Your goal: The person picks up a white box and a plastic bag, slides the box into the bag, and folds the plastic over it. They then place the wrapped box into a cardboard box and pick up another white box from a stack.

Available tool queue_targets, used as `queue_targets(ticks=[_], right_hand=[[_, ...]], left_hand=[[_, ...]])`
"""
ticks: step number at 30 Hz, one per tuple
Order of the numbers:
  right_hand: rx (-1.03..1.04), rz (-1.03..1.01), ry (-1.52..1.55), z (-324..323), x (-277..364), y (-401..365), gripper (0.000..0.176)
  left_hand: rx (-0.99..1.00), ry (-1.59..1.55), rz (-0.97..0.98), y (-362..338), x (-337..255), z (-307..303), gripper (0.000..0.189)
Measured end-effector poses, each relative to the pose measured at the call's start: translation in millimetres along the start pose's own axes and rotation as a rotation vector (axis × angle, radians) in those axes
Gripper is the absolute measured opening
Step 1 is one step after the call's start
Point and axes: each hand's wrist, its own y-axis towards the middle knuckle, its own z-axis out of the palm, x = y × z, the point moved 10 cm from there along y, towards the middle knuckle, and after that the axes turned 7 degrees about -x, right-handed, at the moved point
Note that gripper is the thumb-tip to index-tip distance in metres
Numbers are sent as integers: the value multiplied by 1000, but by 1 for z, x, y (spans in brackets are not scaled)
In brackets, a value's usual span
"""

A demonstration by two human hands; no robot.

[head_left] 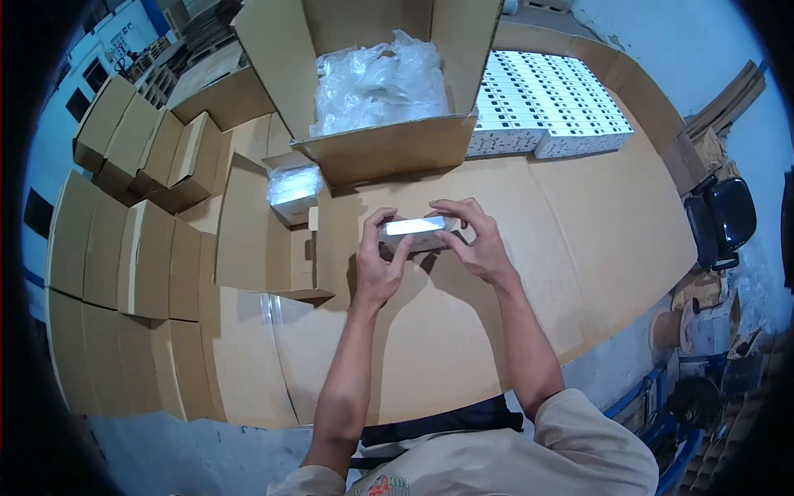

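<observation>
A small white box, seemingly in clear plastic wrap, is held above the cardboard-covered table between both hands. My left hand grips its left end, fingers behind and thumb in front. At the right end, my right hand pinches it between fingers and thumb. To the left stands an open cardboard carton with wrapped white boxes in its far part. Beyond the hands, a large open carton holds crumpled clear plastic bags.
Rows of small white boxes are stacked at the back right. Several brown cartons line the left side. A raised cardboard edge borders the table's back right. A black chair stands beyond the right edge.
</observation>
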Motion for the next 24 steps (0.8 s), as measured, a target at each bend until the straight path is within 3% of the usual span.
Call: queue_targets(ticks=[1, 7, 15, 24], right_hand=[[12, -26, -60, 0, 1, 1, 53], [-127, 136, 381, 2, -27, 1, 43], [-197, -1, 529, 36, 6, 32, 36], [-41, -138, 470, 112, 68, 91, 31]], left_hand=[[-3, 2, 10, -2, 0, 0, 65], [-97, 367, 32, -44, 4, -21, 100], [198, 810, 64, -132, -23, -39, 76], [263, 859, -11, -159, -34, -52, 70]])
